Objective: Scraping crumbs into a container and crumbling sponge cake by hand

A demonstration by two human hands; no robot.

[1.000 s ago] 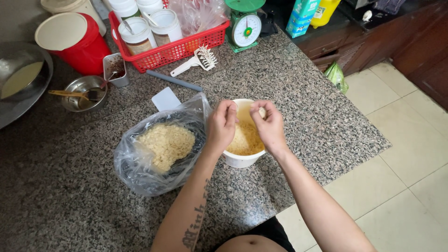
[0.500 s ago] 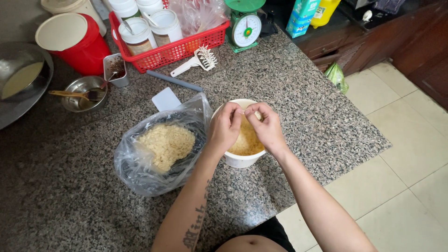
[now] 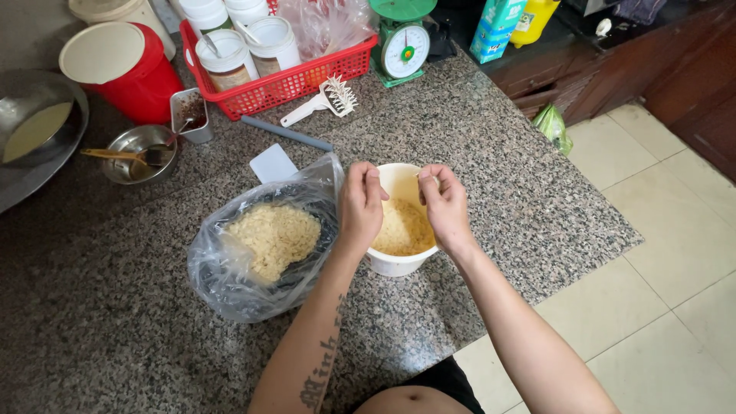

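A white bowl (image 3: 399, 264) stands on the granite counter, partly filled with small pale yellow pieces (image 3: 402, 226). Both my hands hover over it. My left hand (image 3: 362, 203) is above the bowl's left rim with its fingertips pinched together; I cannot see anything between them. My right hand (image 3: 446, 207) is above the right rim and pinches a small pale piece (image 3: 429, 181) between thumb and fingers. To the left, touching the bowl, a clear plastic bag (image 3: 253, 253) lies open with a heap of the same pale pieces (image 3: 274, 238).
A red basket (image 3: 284, 80) of jars, a green scale (image 3: 402, 42), a red lidded container (image 3: 126, 65), a white comb-like tool (image 3: 322, 103), a small steel bowl (image 3: 142, 153) and a white scraper (image 3: 272, 162) stand behind. The counter edge (image 3: 598, 253) drops to a tiled floor.
My hands came together over the bowl half a second ago and have now drawn slightly apart. The bowl and bag have not moved.
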